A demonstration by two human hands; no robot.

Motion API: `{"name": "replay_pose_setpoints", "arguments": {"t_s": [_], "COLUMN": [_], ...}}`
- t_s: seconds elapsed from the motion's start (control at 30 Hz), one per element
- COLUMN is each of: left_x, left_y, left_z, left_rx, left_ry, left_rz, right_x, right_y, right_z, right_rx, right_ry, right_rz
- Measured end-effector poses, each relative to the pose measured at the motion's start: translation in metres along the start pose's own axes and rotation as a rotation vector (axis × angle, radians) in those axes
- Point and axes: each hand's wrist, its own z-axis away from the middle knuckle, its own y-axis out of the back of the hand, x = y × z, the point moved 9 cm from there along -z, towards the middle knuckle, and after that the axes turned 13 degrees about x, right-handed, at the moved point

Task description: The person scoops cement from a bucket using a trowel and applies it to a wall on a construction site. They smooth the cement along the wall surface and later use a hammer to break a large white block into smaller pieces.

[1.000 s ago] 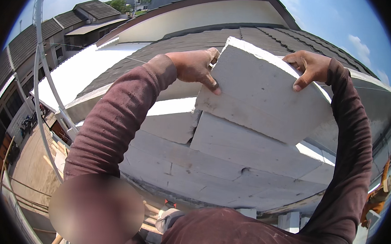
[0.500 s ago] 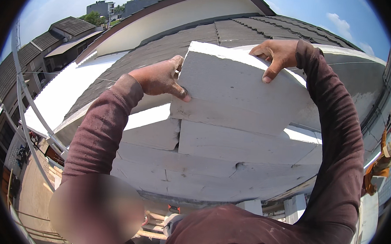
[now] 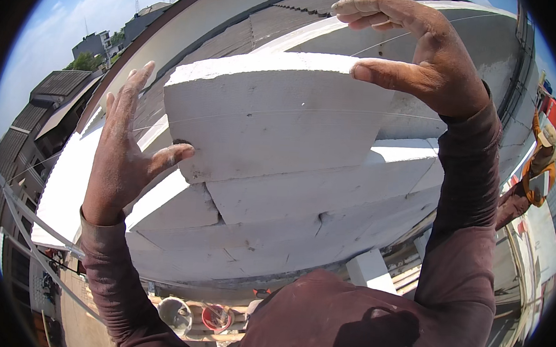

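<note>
A large pale lightweight concrete block (image 3: 274, 123) sits on top of a wall of similar blocks (image 3: 289, 196). Beside its left end, my left hand (image 3: 123, 156) is held upright with fingers stretched, its thumb close to or touching the block's lower left edge. At the block's upper right corner, my right hand (image 3: 422, 61) is spread wide, the thumb at the top edge and the fingers in the air beyond it. Neither hand is closed round the block. A thin string (image 3: 331, 111) runs across the block's front face.
Below the wall, a grey bucket (image 3: 175, 316) and a red bucket (image 3: 217, 318) stand by wooden poles. A loose white block (image 3: 371, 271) lies nearby. Metal poles (image 3: 43, 221) rise at left, a tiled roof (image 3: 273, 25) lies beyond, and a person in orange (image 3: 540, 165) is at far right.
Both hands have loosened from the block's ends and spread their fingers. The block now rests on the wall, lying further left in the view, which has itself shifted.
</note>
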Motion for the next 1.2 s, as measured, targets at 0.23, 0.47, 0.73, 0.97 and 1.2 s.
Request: {"name": "replay_pose_setpoints", "arguments": {"t_s": [0.23, 0.47, 0.73, 0.97, 1.2], "left_x": [-0.036, -0.083, -0.089, -0.098, -0.084], "left_y": [0.007, -0.080, -0.132, -0.143, -0.150], "left_z": [0.114, 0.111, 0.110, 0.127, 0.126], "left_rx": [0.097, -0.096, -0.318, -0.336, -0.327], "left_ry": [0.291, 0.430, 0.471, 0.634, 0.751], "left_rz": [0.411, 0.547, 0.763, 0.781, 0.992], "right_x": [0.036, 0.071, 0.104, 0.100, 0.100], "right_y": [0.011, -0.060, -0.113, -0.123, -0.121], "right_z": [0.237, 0.237, 0.262, 0.261, 0.261], "right_rx": [0.093, 0.086, -0.151, -0.297, -0.271], "right_ry": [-0.930, -0.866, -1.063, -1.162, -1.077], "right_rz": [-0.269, -0.067, -0.213, -0.109, -0.243]}}
